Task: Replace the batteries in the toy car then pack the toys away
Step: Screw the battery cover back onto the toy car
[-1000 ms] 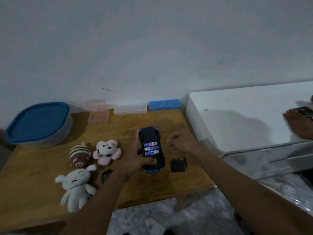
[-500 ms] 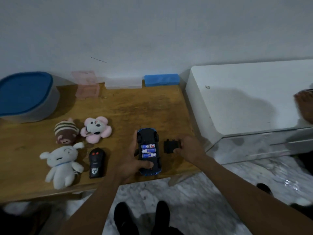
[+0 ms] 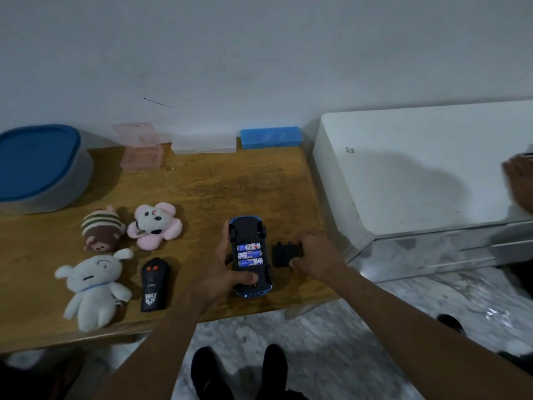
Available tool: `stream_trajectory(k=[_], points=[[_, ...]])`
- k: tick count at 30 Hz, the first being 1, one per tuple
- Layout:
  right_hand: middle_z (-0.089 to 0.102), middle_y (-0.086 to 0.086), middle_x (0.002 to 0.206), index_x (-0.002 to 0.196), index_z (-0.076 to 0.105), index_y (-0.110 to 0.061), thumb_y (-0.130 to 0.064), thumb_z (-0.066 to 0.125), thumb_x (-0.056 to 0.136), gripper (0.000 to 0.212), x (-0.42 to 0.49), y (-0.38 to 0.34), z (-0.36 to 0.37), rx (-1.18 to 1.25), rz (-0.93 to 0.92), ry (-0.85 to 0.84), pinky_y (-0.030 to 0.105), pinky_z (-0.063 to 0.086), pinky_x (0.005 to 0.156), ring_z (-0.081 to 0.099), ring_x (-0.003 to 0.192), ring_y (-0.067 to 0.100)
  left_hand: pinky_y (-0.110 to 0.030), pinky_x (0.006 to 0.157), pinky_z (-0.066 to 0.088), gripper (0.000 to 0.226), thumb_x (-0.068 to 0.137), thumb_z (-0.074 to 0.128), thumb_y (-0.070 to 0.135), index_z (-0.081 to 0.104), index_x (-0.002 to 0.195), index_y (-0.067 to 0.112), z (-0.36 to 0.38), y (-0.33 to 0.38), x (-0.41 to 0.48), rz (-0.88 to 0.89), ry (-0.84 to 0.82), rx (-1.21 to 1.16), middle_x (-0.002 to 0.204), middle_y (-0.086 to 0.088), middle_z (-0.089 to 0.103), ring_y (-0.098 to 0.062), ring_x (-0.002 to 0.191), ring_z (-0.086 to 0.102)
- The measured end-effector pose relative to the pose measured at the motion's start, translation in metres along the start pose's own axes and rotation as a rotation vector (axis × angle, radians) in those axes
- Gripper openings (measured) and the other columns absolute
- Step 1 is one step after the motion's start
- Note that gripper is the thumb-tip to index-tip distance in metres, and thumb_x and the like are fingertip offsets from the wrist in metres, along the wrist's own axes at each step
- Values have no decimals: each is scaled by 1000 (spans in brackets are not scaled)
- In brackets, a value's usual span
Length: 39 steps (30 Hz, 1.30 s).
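The car (image 3: 250, 256) lies belly-up near the front edge of the table (image 3: 230, 186), three batteries (image 3: 249, 254) showing in its open bay. The left hand (image 3: 223, 272) wraps around it, thumb pressed across the underside toward the rear. Just right of the car, the right hand (image 3: 315, 255) pinches the black cover (image 3: 284, 254), which sits on the wood. Left of the car lies a remote (image 3: 154, 284), then three plush toys: a white one (image 3: 92, 287), a striped one (image 3: 101, 232) and a pink one (image 3: 155, 225). A blue-lidded tub (image 3: 40, 166) sits at the far left, small boxes (image 3: 204, 142) line the wall, and a white cabinet (image 3: 418, 168) stands on the right.
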State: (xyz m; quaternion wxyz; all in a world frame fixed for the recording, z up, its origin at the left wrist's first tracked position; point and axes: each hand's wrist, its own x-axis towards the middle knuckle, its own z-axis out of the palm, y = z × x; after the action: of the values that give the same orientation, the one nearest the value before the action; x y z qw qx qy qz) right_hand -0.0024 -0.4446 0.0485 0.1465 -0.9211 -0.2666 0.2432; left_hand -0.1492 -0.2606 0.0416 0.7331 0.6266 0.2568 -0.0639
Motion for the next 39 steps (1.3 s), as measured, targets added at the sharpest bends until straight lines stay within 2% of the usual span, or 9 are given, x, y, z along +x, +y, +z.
stream_trajectory(k=[6, 11, 17, 19, 22, 26, 29, 33, 39], points=[[62, 2, 97, 98, 65, -16, -14, 73, 81, 19, 1, -2, -6, 167, 48, 8, 24, 50, 70, 58, 87, 12, -55, 98, 48, 129, 54, 86, 1, 14, 141, 63, -2, 0, 5, 7, -16, -36, 134, 2, 58, -23, 121, 57], [61, -3, 83, 83, 66, -16, -11, 71, 83, 7, 3, -4, -16, 339, 118, 27, 8, 33, 49, 51, 68, -2, -54, 97, 49, 128, 58, 82, -7, 14, 140, 64, -6, 5, 3, 6, -10, -62, 130, 1, 61, -24, 116, 62], [64, -6, 73, 73, 65, -19, -13, 73, 82, 13, 3, -9, -30, 411, 134, 15, 15, 41, 55, 59, 69, 5, -56, 99, 47, 129, 54, 87, 1, 15, 141, 63, -18, 19, 4, 14, -27, -36, 133, -1, 60, -26, 119, 59], [66, -6, 72, 68, 64, -23, -12, 74, 81, 19, 0, -14, -44, 452, 147, 48, 23, 52, 67, 64, 75, 11, -56, 99, 47, 131, 53, 88, 3, 12, 143, 61, -21, 29, 4, 25, -45, -21, 134, -2, 58, -27, 119, 59], [70, 1, 84, 71, 68, -22, -12, 75, 79, 15, -3, -26, -75, 509, 118, 137, 33, 57, 82, 68, 81, 16, -57, 97, 48, 135, 49, 88, 7, 8, 146, 56, -26, 50, 3, 45, -73, -6, 135, -2, 57, -26, 118, 60], [72, 12, 85, 83, 70, -6, -6, 74, 80, 5, -12, -61, -117, 682, 70, 231, 33, 59, 76, 68, 78, 22, -60, 96, 47, 136, 48, 89, 6, 9, 146, 56, -38, 76, 0, 72, -102, -1, 136, -5, 56, -30, 119, 58], [70, 10, 80, 87, 69, -2, -4, 73, 81, 7, -20, -96, -133, 706, -21, 212, 27, 57, 68, 65, 70, 17, -60, 93, 49, 132, 53, 86, 2, 8, 145, 56, -46, 92, -5, 99, -131, 39, 131, -7, 59, -31, 115, 62], [70, 4, 74, 82, 69, -7, -5, 73, 81, 6, -19, -135, -126, 672, -104, 164, 21, 55, 61, 65, 64, 12, -60, 94, 49, 132, 54, 89, 4, 10, 146, 56, -58, 103, -11, 117, -174, 52, 134, -9, 56, -32, 117, 60], [69, 3, 73, 81, 69, -10, -3, 73, 81, 8, -19, -160, -109, 608, -155, 118, 21, 54, 61, 65, 64, 11, -56, 94, 50, 124, 71, 74, -16, 6, 147, 54, -75, 104, -28, 112, -195, 33, 134, -9, 55, -32, 115, 61]])
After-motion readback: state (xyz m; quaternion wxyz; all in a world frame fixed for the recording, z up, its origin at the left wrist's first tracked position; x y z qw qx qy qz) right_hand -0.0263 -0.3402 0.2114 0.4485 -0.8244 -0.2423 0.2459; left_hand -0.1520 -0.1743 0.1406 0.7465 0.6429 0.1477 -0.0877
